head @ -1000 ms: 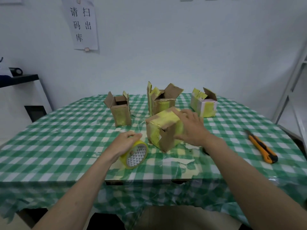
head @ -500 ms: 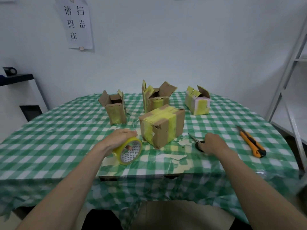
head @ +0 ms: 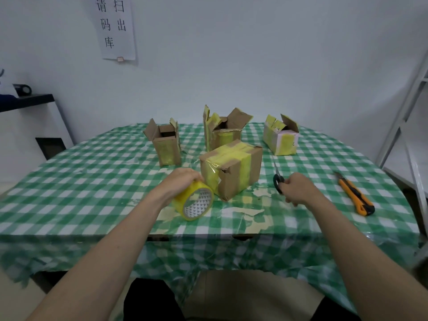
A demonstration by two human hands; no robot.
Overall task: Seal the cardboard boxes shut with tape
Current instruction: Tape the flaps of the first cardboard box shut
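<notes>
A closed cardboard box wrapped in yellow tape stands in the middle of the table. Just left of it, my left hand grips a yellow tape roll, and a clear strip of tape runs from the roll to the box's near face. To the box's right, my right hand holds black-handled scissors by their handles, blades pointing away along the table. Three open boxes stand behind: one at left, one at centre, one at right.
An orange utility knife lies at the right on the green checked tablecloth. Torn tape scraps stick to the cloth in front of the box. A white shelf frame stands at the right, a dark-topped cabinet at the left.
My right hand left the top of the taped box, dropped to the table on its right and took hold of the scissors. The box settled flat. My left hand kept the tape roll.
</notes>
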